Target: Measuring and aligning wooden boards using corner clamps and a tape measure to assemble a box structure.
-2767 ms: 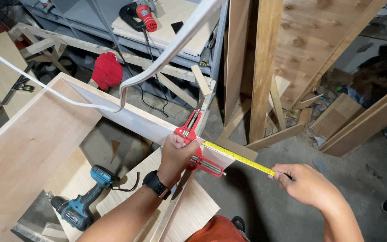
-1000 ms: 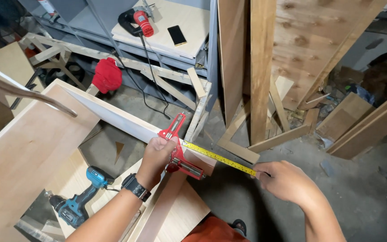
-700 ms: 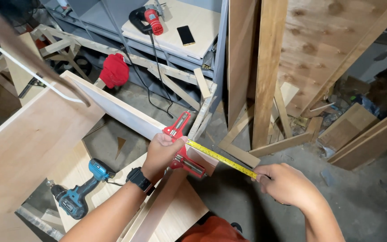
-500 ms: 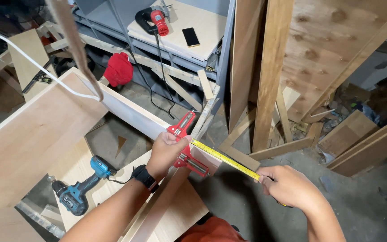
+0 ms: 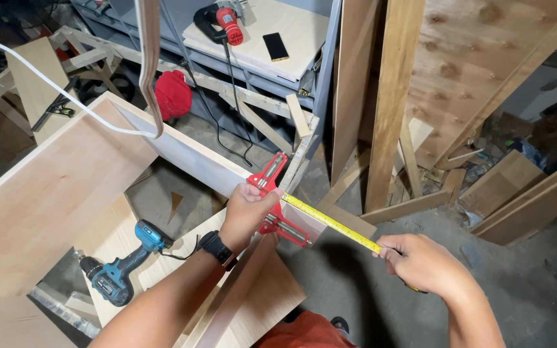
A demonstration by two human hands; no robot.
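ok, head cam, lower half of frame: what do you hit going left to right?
Blue cordless drill → black wristwatch → left hand → red corner clamp → yellow tape measure blade → right hand.

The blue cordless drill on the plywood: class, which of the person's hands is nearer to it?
Left. The left hand rests on the red corner clamp, up-right of the blue cordless drill; the right hand is farther right, holding the yellow tape measure.

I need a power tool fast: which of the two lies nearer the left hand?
The blue cordless drill, on the board beside the left hand's forearm; the red one sits on the far bench.
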